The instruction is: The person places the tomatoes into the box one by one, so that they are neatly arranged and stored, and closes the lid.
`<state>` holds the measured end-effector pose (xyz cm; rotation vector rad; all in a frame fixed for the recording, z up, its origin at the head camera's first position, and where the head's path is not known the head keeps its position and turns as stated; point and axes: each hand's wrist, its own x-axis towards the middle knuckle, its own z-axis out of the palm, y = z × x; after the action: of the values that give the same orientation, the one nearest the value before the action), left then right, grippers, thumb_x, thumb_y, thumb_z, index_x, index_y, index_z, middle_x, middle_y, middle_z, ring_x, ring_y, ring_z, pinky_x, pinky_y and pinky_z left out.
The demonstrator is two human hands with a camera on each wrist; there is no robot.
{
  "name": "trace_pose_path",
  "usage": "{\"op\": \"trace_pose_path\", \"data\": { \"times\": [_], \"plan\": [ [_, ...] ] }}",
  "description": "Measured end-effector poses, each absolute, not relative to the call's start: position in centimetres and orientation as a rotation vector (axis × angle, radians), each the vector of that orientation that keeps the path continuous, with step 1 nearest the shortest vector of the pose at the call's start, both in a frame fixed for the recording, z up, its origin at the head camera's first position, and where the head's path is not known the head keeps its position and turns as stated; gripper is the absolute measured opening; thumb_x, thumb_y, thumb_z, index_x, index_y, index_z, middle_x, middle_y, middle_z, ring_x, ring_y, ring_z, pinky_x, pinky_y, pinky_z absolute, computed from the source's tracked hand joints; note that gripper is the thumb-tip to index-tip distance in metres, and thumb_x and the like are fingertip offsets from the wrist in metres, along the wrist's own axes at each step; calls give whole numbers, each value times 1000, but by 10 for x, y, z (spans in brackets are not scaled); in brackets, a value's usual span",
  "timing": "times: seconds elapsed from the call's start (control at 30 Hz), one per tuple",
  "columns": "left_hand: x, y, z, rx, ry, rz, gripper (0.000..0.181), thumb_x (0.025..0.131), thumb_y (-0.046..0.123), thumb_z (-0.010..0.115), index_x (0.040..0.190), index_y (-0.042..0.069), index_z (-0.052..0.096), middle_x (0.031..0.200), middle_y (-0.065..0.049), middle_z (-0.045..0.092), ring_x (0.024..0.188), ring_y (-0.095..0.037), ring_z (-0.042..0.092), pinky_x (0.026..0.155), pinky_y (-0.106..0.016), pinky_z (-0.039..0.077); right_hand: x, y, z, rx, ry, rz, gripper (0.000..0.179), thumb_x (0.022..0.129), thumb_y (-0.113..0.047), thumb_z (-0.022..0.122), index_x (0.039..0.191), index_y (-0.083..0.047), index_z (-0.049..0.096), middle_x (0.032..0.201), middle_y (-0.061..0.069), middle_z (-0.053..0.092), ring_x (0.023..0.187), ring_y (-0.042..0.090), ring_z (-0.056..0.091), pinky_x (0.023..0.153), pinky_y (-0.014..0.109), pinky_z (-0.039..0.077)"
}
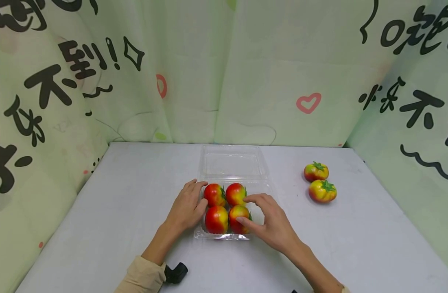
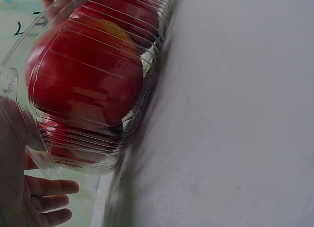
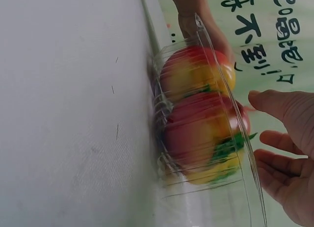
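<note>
Several red-and-yellow tomatoes [image 1: 217, 219] with green tops sit close together in the left part of a clear plastic clamshell box [image 1: 261, 236]. Its lid [image 1: 232, 162] lies folded back, away from me. Against the box's left side rests my left hand [image 1: 187, 205], its fingers extended and its thumb near the tomatoes. My right hand [image 1: 269, 221] is over the box's right side, thumb and index finger spread apart. In the head view its thumb tip overlaps the front right tomato [image 1: 237, 215] and its index fingertip reaches the back right tomato [image 1: 235, 192]; contact is unclear.
Two more tomatoes, one yellower [image 1: 322, 192] and one behind it [image 1: 315, 171], lie on the white table [image 1: 355, 228] to the right. A printed pale green curtain [image 1: 260, 81] encloses the back and sides. A black device [image 1: 176, 272] is at the left wrist.
</note>
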<state>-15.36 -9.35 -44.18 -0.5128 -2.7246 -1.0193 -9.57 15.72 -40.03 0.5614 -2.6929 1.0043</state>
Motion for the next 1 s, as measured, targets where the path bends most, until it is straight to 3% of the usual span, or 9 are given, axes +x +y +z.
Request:
{"op": "trace_pose_path", "data": {
  "times": [0.73,1.0],
  "plan": [
    [-154,-94,-442,-524,-2718,-1012,48,91,19,52,135,2,59,139,-16,62,141,-37,46,116,-57,37,-104,181,-393,432,-2686,956,46,83,-23,85,124,-8,67,121,8,69,117,30,60,98,56,54],
    [-154,-94,-441,-519,-2724,-1014,49,90,20,53,136,3,59,140,-16,62,141,-37,46,116,-57,37,-108,190,-395,433,-2633,948,44,82,-19,85,121,-6,68,117,12,68,107,33,62,90,54,56]
  ]
}}
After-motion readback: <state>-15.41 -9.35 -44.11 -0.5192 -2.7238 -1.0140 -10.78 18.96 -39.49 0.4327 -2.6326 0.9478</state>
